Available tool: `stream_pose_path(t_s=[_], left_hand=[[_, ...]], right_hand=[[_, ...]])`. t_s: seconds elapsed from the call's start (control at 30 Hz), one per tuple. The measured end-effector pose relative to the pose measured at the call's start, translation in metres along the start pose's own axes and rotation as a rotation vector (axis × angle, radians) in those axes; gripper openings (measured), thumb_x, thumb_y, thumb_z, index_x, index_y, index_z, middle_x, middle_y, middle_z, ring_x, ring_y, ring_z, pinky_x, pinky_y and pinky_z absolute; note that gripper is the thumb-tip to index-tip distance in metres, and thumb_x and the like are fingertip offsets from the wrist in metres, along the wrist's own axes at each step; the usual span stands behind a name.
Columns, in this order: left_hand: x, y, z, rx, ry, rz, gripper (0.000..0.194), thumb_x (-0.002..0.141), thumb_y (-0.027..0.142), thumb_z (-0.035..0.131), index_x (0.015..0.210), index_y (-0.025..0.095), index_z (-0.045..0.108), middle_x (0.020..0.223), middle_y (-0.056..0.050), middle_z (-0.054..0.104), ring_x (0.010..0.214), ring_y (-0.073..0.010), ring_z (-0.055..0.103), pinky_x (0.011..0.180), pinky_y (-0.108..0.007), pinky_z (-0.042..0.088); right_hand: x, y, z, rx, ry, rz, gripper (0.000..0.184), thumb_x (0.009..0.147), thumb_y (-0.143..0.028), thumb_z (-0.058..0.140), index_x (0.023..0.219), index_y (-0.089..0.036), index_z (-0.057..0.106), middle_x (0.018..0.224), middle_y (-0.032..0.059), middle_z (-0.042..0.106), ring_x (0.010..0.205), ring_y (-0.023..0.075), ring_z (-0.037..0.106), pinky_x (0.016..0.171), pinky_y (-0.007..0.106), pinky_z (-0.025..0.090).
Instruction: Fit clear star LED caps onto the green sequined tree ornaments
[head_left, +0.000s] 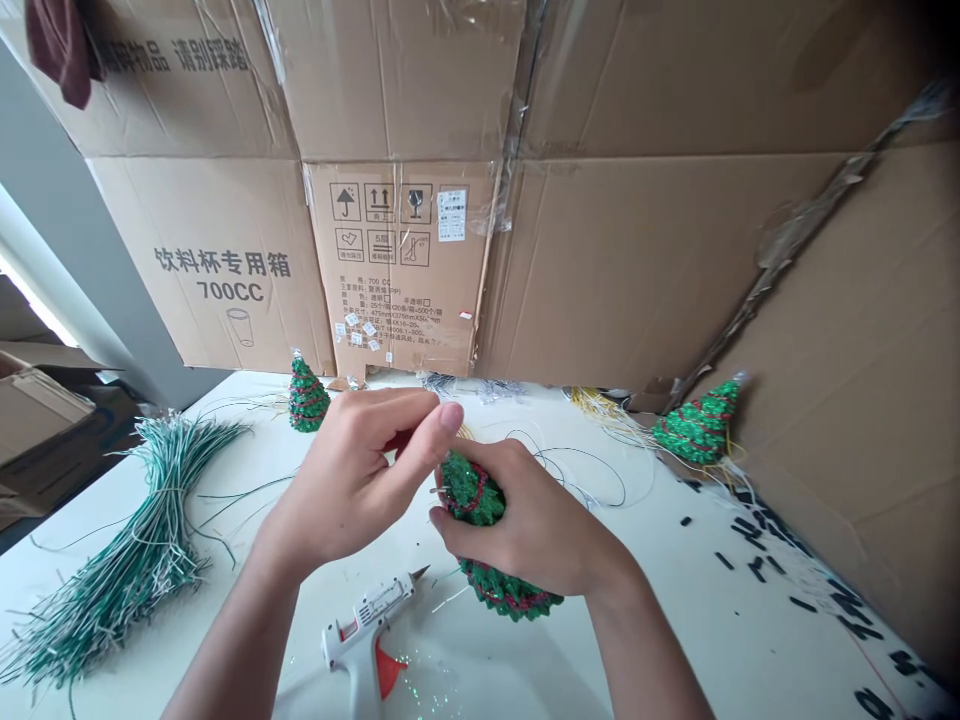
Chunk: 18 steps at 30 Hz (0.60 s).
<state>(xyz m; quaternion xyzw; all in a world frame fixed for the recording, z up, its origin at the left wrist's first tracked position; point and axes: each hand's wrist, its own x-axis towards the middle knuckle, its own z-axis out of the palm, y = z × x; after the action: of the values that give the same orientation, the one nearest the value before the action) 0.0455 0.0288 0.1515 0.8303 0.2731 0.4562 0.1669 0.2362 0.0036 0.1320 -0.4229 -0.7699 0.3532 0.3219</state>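
Note:
My right hand point(517, 520) is wrapped round a small green tinsel Christmas tree point(510, 590) with a red garland, its tip tilted up and to the left. Part of the tree is hidden behind the fingers. Close by the tip, my left hand point(367, 460) has thumb and forefinger pinched together; whatever they hold, if anything, is too small to make out. Below the hands a white hot glue gun point(367, 630) with a red trigger lies on the white table point(480, 670), its nozzle pointing up and right.
A bundle of green-and-white wires point(161, 510) lies at left. One finished-looking tree point(306, 395) stands behind it, another tree point(697, 425) leans at right. Black strips point(757, 550) are scattered along the right edge. Cardboard sheets point(405, 280) wall the back and right.

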Motion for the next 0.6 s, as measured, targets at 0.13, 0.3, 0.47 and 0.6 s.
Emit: stream_pose_path(t_s=[0.13, 0.3, 0.47, 0.6], left_hand=[[0.000, -0.003, -0.004, -0.079, -0.053, -0.027, 0.047, 0.116, 0.045, 0.046, 0.075, 0.021, 0.048, 0.064, 0.004, 0.046, 0.059, -0.0116, 0.038, 0.056, -0.029, 0.032], [0.000, -0.018, -0.008, -0.058, -0.040, 0.111, 0.038, 0.114, 0.055, 0.049, 0.107, 0.021, 0.063, 0.083, 0.001, 0.056, 0.072, -0.0141, 0.048, 0.065, -0.029, 0.041], [0.002, -0.024, -0.010, -0.110, -0.103, 0.281, 0.040, 0.114, 0.054, 0.049, 0.122, 0.022, 0.072, 0.096, -0.007, 0.071, 0.079, -0.0167, 0.058, 0.072, -0.031, 0.047], [0.004, -0.023, -0.006, -0.143, -0.071, 0.320, 0.041, 0.113, 0.052, 0.050, 0.099, 0.019, 0.071, 0.082, -0.003, 0.066, 0.070, -0.0138, 0.057, 0.066, -0.028, 0.046]], right_hand=[[0.000, 0.006, -0.003, 0.161, -0.061, -0.003, 0.015, 0.087, -0.019, 0.073, 0.081, -0.025, 0.061, 0.071, -0.0069, 0.063, 0.067, 0.0155, 0.057, 0.066, 0.030, 0.046], [-0.003, 0.011, -0.005, 0.346, -0.177, 0.030, 0.010, 0.086, -0.025, 0.075, 0.083, -0.025, 0.066, 0.076, -0.0032, 0.072, 0.073, 0.0202, 0.070, 0.070, 0.033, 0.056], [-0.006, 0.006, -0.006, 0.405, -0.300, 0.052, 0.009, 0.082, -0.027, 0.077, 0.084, -0.025, 0.069, 0.080, -0.0010, 0.073, 0.075, 0.0207, 0.071, 0.068, 0.032, 0.058], [-0.006, 0.005, -0.004, 0.359, -0.277, 0.051, 0.007, 0.083, -0.024, 0.075, 0.082, -0.024, 0.068, 0.078, -0.0020, 0.072, 0.073, 0.0196, 0.069, 0.068, 0.031, 0.057]])
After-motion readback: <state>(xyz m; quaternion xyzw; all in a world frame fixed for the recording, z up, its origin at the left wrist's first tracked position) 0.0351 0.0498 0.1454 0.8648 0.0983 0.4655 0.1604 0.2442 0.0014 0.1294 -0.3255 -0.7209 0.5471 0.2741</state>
